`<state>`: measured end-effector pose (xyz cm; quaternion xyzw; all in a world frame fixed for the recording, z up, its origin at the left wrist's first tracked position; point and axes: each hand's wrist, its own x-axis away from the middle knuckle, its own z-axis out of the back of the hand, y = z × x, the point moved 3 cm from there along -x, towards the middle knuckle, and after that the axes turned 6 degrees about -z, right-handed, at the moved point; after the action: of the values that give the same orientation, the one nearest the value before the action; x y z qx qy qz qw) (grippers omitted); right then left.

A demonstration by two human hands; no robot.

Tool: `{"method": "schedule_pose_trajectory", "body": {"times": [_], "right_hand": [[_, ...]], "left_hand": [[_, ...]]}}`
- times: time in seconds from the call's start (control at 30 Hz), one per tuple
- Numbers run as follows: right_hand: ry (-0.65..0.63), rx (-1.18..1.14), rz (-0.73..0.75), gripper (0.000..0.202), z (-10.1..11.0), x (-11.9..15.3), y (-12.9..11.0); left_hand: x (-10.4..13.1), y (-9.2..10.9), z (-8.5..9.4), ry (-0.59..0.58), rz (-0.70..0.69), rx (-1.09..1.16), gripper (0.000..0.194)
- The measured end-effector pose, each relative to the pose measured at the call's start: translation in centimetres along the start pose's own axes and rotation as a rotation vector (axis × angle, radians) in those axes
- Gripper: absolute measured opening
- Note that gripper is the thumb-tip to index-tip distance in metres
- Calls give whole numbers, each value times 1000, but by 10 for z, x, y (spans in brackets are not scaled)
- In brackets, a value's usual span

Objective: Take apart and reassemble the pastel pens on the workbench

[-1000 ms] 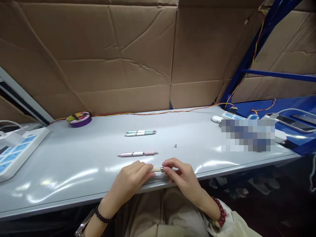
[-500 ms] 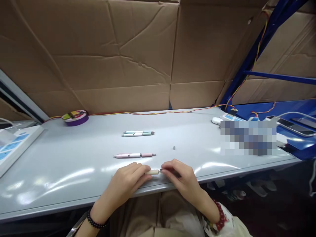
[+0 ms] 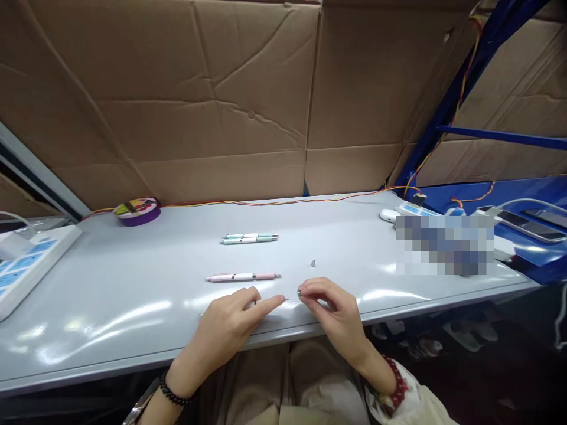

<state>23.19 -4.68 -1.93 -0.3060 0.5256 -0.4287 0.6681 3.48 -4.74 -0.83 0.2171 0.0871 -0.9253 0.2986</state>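
My left hand (image 3: 233, 316) is closed around a pen (image 3: 287, 298). Only its thin metal end shows past the fingertips, and a bit of the other end sticks out on the far left; the barrel is hidden. Between the thumb and fingers of my right hand (image 3: 332, 304) I pinch a small dark metal pen part (image 3: 299, 293), a short gap away from the pen's end. Beyond the left hand lies a pink and white pen (image 3: 243, 277). A small silver piece (image 3: 313, 263) rests on the table past my right fingers.
Two light-blue pens (image 3: 250, 238) lie side by side farther back on the grey table (image 3: 146, 271). A purple round box (image 3: 137, 212) sits at the back left. Power strips stand at left (image 3: 38, 260) and back right (image 3: 416, 209). Cardboard (image 3: 221, 106) walls the back.
The metal part in my right hand has come away from the pen's end and moved slightly right. My left fingers have shifted forward over the barrel, covering its cream section.
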Motion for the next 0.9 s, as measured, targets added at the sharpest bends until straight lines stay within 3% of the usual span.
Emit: {"method": "schedule_pose_trajectory", "body": {"times": [0.1,0.17,0.3,0.4,0.53,0.63,0.73,0.8,0.9], "right_hand": [[127,183,2,9,27,-12,6],[142,365,-25,11,47,-24,14],[-62,585,-54,13,62,-44,31],[-188,648,-52,15,56,-52,38],[-251,659,-62,21,52,-58,39],[-270,659,-88,27,59,-65,28],[-209,713,-81,27,62,-81,5],[-231,797,-74,21,51,-97,-9],[-372,829,-52,16,12,-122,-16]], "left_hand": [[1,-5,1,17,83,4,39],[1,-8,3,-10,145,26,36],[2,-13,9,-42,211,93,22],[2,-15,10,-34,199,90,18],[4,-19,3,-56,190,68,21],[4,-22,-2,-70,208,89,23],[3,-22,0,-12,235,78,26],[2,-19,2,18,229,83,25],[0,-12,3,-17,161,169,19]]}}
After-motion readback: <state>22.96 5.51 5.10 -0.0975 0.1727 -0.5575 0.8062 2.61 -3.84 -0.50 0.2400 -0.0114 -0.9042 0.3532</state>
